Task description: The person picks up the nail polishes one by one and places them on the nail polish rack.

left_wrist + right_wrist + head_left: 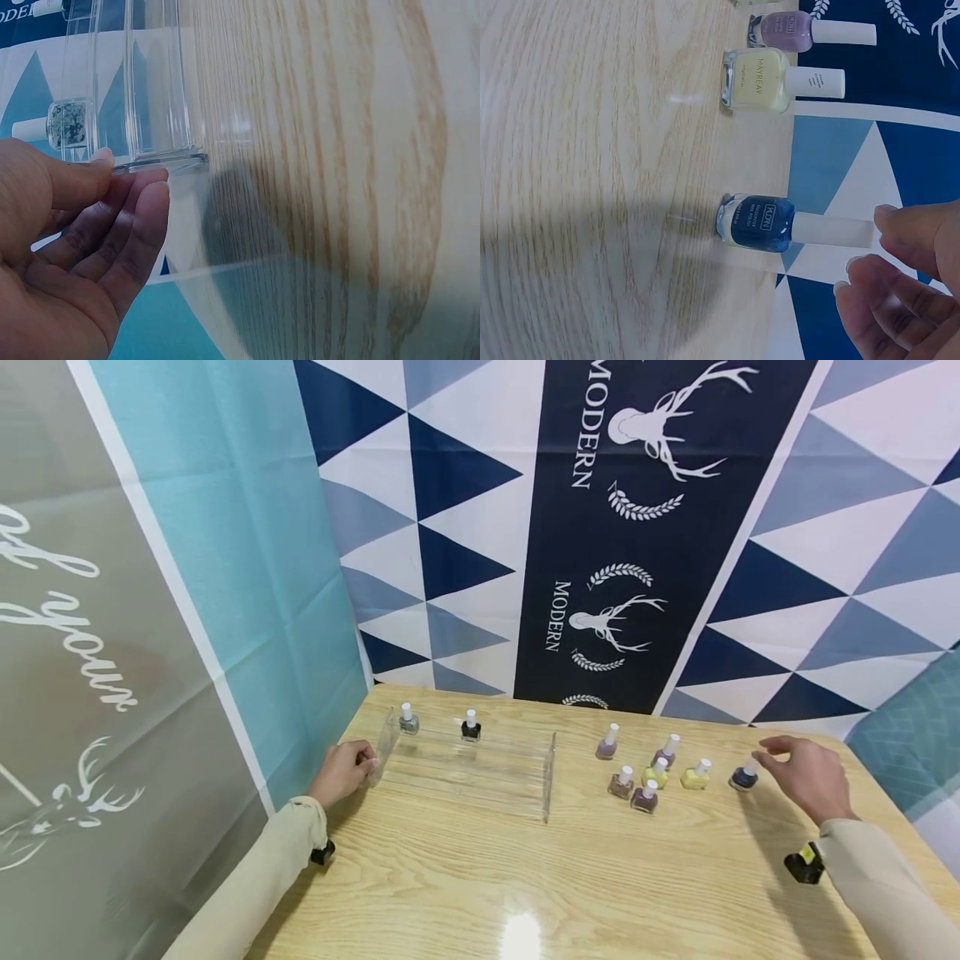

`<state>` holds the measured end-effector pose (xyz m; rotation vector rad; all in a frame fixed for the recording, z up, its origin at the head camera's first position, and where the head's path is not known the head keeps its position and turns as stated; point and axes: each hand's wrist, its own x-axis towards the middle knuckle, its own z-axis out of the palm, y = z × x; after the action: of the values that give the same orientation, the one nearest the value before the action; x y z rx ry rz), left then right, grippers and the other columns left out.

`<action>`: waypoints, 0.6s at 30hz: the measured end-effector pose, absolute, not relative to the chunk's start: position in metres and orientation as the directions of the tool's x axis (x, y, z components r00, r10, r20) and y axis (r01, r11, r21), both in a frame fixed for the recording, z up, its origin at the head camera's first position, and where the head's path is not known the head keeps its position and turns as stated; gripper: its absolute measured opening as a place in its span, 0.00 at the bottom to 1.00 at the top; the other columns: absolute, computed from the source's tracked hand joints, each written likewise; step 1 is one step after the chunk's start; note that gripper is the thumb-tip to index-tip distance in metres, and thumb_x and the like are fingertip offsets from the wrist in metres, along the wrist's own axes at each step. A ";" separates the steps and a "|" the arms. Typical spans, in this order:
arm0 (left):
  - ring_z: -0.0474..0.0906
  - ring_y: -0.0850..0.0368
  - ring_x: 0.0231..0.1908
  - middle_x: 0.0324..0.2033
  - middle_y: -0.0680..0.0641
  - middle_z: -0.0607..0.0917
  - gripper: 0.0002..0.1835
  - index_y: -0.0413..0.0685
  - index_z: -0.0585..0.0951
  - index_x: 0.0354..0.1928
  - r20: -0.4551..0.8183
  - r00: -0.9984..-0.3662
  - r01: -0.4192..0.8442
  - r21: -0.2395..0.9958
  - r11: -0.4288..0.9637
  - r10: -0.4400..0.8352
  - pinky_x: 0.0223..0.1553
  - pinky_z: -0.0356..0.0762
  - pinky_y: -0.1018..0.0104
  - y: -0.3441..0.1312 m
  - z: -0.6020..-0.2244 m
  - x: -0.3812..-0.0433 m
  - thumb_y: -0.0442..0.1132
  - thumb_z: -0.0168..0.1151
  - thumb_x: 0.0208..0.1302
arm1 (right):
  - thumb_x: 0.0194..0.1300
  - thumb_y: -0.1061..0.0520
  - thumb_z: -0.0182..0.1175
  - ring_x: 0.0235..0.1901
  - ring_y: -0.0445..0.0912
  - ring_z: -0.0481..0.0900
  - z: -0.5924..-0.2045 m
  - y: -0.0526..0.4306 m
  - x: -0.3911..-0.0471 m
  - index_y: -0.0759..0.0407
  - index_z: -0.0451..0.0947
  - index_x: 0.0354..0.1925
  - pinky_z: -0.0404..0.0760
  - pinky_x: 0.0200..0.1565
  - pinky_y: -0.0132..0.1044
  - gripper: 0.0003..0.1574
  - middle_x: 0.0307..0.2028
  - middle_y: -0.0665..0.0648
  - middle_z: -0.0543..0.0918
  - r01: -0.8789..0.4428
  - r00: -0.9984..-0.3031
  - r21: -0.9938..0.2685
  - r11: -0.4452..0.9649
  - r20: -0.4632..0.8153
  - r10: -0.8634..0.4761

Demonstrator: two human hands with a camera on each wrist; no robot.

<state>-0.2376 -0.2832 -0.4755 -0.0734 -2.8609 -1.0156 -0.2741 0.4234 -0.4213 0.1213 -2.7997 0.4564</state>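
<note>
My left hand (351, 772) is at the left end of a clear acrylic rack (465, 811), its thumb and fingers pinching the end panel's edge. On the rack's back tier stand a glittery grey nail polish bottle (408, 723) and a black nail polish bottle (470, 730), both white-capped. At the far right, my right hand (810, 777) is around the white cap of a dark blue nail polish bottle (761, 223), which stands upright on the table. In the right wrist view, the thumb tip is right at the cap's top and the other fingertips are just beside it, slightly spread.
Between the rack and my right hand stand several more nail polish bottles: mauve (606, 748), brownish (621, 786), dark purple (644, 799) and pale yellow (695, 777). Patterned cloth (465, 527) hangs behind and left of the wooden table (450, 885).
</note>
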 end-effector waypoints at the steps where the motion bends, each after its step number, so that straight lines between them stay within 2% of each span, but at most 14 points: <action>1: 0.74 0.58 0.19 0.22 0.50 0.81 0.07 0.42 0.83 0.32 0.113 -0.994 0.078 0.624 0.777 0.009 0.21 0.72 0.63 -0.283 -0.476 -0.238 0.33 0.65 0.72 | 0.70 0.55 0.66 0.31 0.65 0.83 -0.422 0.423 -0.275 0.73 0.82 0.49 0.78 0.25 0.52 0.21 0.42 0.75 0.85 -0.131 -0.951 -0.296 0.946 0.306 -0.036; 4: 0.74 0.58 0.19 0.22 0.51 0.81 0.07 0.43 0.83 0.32 0.116 -0.993 0.076 0.622 0.779 0.004 0.22 0.72 0.63 -0.283 -0.476 -0.238 0.33 0.65 0.72 | 0.70 0.56 0.66 0.31 0.64 0.83 -0.424 0.423 -0.277 0.73 0.83 0.47 0.77 0.24 0.50 0.19 0.39 0.74 0.86 -0.129 -0.954 -0.299 0.946 0.296 -0.037; 8: 0.74 0.58 0.19 0.22 0.51 0.80 0.07 0.43 0.83 0.32 0.121 -0.993 0.082 0.625 0.776 0.007 0.22 0.73 0.63 -0.282 -0.476 -0.238 0.33 0.66 0.71 | 0.70 0.57 0.66 0.32 0.66 0.82 -0.427 0.425 -0.279 0.73 0.84 0.45 0.76 0.25 0.51 0.17 0.38 0.74 0.86 -0.120 -0.957 -0.310 0.943 0.291 -0.026; 18: 0.75 0.58 0.19 0.22 0.51 0.81 0.07 0.42 0.83 0.32 0.111 -0.994 0.074 0.634 0.770 0.004 0.23 0.74 0.63 -0.283 -0.477 -0.238 0.33 0.66 0.71 | 0.69 0.56 0.67 0.31 0.64 0.83 -0.433 0.428 -0.277 0.74 0.83 0.46 0.75 0.23 0.46 0.19 0.36 0.72 0.86 -0.110 -0.959 -0.322 0.940 0.282 -0.015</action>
<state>-0.2381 -0.2827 -0.4766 -0.0633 -2.8579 -1.0308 -0.2774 0.4278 -0.4327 0.0928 -2.8184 0.4907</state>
